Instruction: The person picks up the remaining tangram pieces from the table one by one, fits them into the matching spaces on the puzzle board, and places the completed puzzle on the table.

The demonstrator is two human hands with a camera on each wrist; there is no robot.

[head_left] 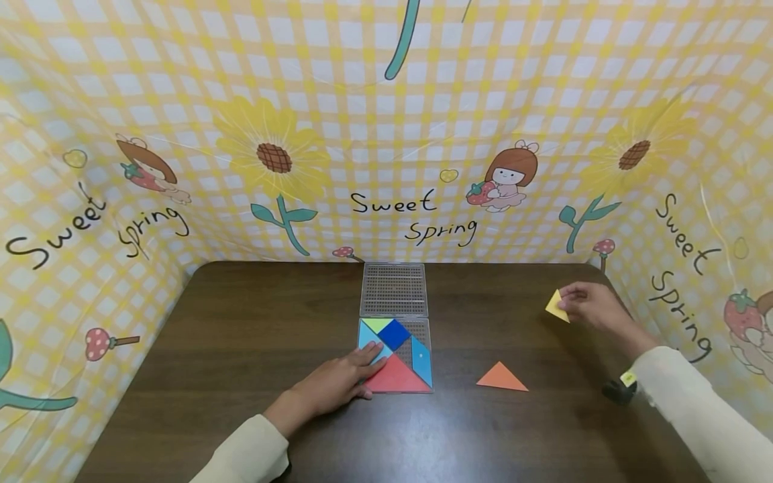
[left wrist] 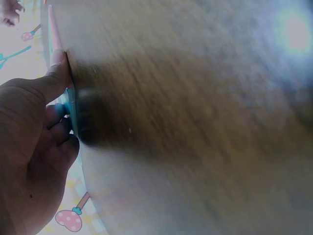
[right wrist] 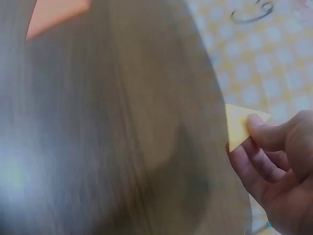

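My right hand (head_left: 594,305) pinches a yellow triangle tangram piece (head_left: 556,306) between thumb and fingers, above the right side of the table. In the right wrist view the thumb lies on the face of the yellow triangle (right wrist: 238,126). My left hand (head_left: 338,381) rests at the lower left of the clear tangram case (head_left: 432,349), fingers over the light blue triangle (head_left: 368,337) and the red triangle (head_left: 400,377). Also in the case are a green triangle (head_left: 376,325), a dark blue square (head_left: 394,334) and a blue parallelogram (head_left: 421,361). An orange triangle (head_left: 499,378) lies on the table between the hands.
The case's gridded lid (head_left: 394,290) lies folded back toward the far edge of the brown table (head_left: 260,322). A checked yellow cloth (head_left: 386,134) hangs behind and at both sides. A small black object (head_left: 619,392) shows beside the right sleeve.
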